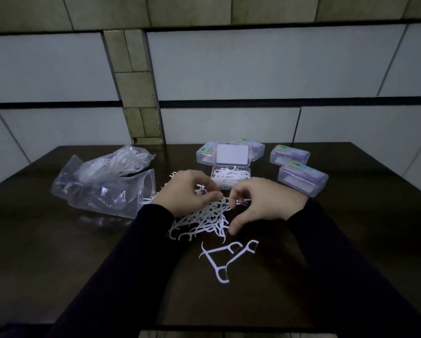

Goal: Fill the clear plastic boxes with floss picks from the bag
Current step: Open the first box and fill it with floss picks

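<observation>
1. The task looks partly done, as a judgement from how things lie. 1 open box (pixel 230 178) stands behind the hands with its lid (pixel 232 154) raised, and it holds a layer of white floss picks that looks close to its rim.
2. 4 closed boxes with coloured labels sit near it: 2 behind the open one (pixel 205 152) (pixel 253 147) and 2 to the right (pixel 290 154) (pixel 303 178). Whether these are already filled cannot be told through their walls.
3. A loose pile of floss picks (pixel 202 220) lies on the dark table (pixel 351 264) under and between the hands, and 3 stray picks (pixel 225 257) lie just in front of it, so plenty is left to box.
4. The clear bag (pixel 102 186) lies on its side to the left, open towards the pile, with picks showing inside it.
5. The left hand (pixel 182 196) has its fingers curled down into the pile, pinching picks. The right hand (pixel 263 201) also curls its fingers onto picks at the pile's top, thumb spread low.
6. The picks are thin, white, hooked and tangled together, so they likely lift in clumps.
</observation>
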Motion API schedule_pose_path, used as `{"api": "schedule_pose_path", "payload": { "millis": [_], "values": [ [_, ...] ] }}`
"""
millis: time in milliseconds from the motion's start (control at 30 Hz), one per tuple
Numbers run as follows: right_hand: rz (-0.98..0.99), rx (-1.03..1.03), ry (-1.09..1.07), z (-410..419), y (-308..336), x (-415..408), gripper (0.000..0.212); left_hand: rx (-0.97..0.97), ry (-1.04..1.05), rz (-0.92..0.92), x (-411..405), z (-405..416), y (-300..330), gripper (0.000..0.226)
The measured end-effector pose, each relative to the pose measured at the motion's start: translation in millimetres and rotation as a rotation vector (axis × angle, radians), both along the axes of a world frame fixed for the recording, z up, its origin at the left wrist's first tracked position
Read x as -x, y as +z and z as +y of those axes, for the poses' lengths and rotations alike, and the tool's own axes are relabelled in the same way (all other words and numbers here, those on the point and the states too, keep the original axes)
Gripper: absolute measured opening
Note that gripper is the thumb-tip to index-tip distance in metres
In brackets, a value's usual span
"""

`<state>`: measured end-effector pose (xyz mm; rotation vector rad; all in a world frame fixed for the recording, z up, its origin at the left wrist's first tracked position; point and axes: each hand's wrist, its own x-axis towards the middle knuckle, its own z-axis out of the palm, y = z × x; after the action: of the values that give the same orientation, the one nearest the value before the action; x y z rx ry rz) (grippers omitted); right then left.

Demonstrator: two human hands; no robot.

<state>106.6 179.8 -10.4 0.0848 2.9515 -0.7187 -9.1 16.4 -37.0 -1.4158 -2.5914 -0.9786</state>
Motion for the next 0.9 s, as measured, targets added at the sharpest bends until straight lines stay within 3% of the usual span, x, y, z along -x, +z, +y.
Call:
{"api": "schedule_pose_path", "payload": {
  "millis": [367, 600, 733, 900],
  "values": [
    [-0.127, -0.076, -0.029, -1.6, -6.0, -9.1, 0.05, 0.231, -0.248, 0.04, -45.1, -33.5, 0.9, 0.05],
    [-0.113, 0.007, -0.018, 1.8, -7.7, -10.7, 0.054, 0.145, -0.194, 0.022, -41.9, -37.9, -5.5, 0.043],
    [-0.149, -0.031, 0.008, -0.4, -6.4, -10.7, 0.063, 0.201, -0.221, 0.005, -41.2, -44.5, -0.6, 0.055],
    [-0.012, -0.106, -0.062, -1.6, -11.5, -6.8, 0.051, 0.181, -0.123, 0.06, -32.6, -46.7, -6.2, 0.045]
  ]
}}
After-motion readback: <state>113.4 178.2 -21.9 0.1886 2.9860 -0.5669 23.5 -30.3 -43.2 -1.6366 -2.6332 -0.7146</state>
